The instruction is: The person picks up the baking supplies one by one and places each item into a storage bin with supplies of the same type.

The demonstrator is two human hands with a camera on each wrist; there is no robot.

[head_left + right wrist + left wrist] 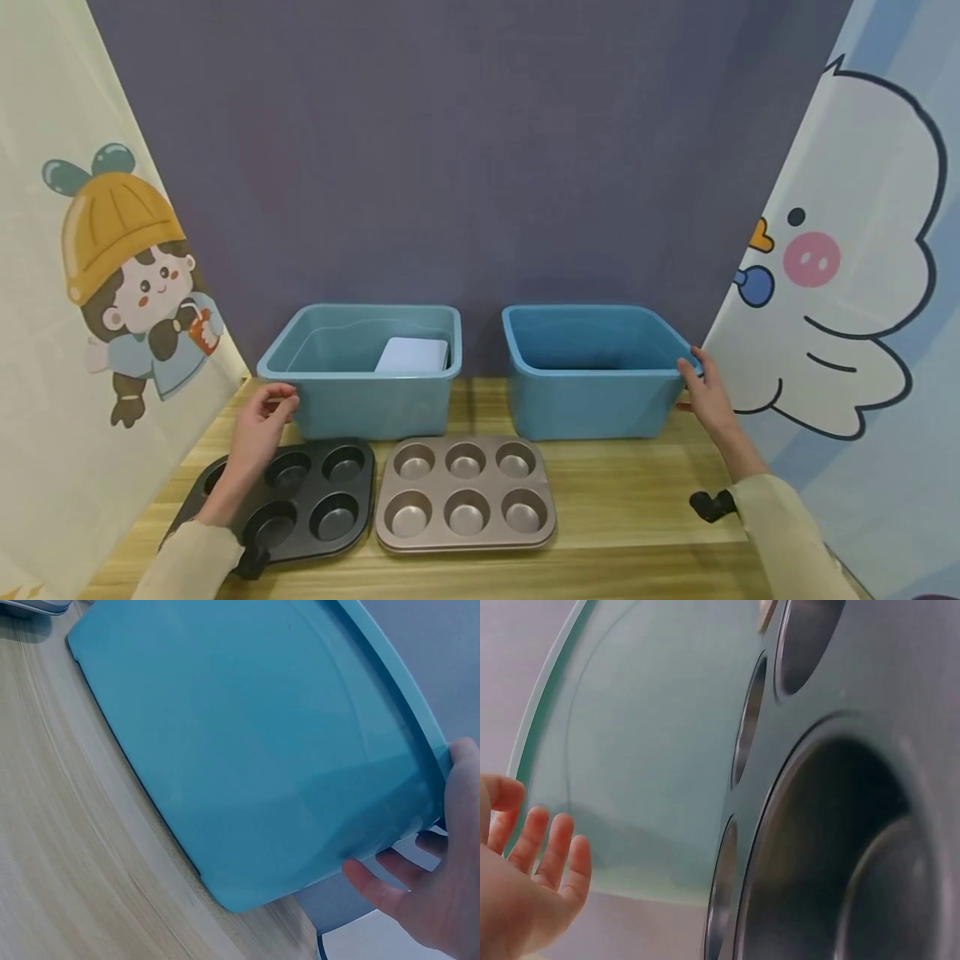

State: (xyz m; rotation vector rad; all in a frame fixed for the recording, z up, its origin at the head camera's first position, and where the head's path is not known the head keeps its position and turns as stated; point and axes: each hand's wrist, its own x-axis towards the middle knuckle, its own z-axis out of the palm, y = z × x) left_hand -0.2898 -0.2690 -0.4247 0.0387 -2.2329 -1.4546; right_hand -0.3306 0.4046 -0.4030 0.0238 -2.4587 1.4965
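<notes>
A pale blue-green plastic bin (375, 408) stands at the back left, a white flat item (412, 356) inside it. My left hand (262, 421) hovers at its front left corner, over the dark muffin pan (300, 500). In the left wrist view, that hand's fingers (553, 851) are loosely bent beside the bin wall with nothing in them. On the right stands a deeper blue bin (592, 404). My right hand (711, 400) holds its front right corner, thumb at the rim and fingers (375, 889) bent along the side below.
A brown muffin pan (465, 492) lies in front of the two bins, right of the dark one. Everything rests on a wooden tabletop (622, 500). A dark back panel (480, 167) and printed curtains (840, 250) close in the space.
</notes>
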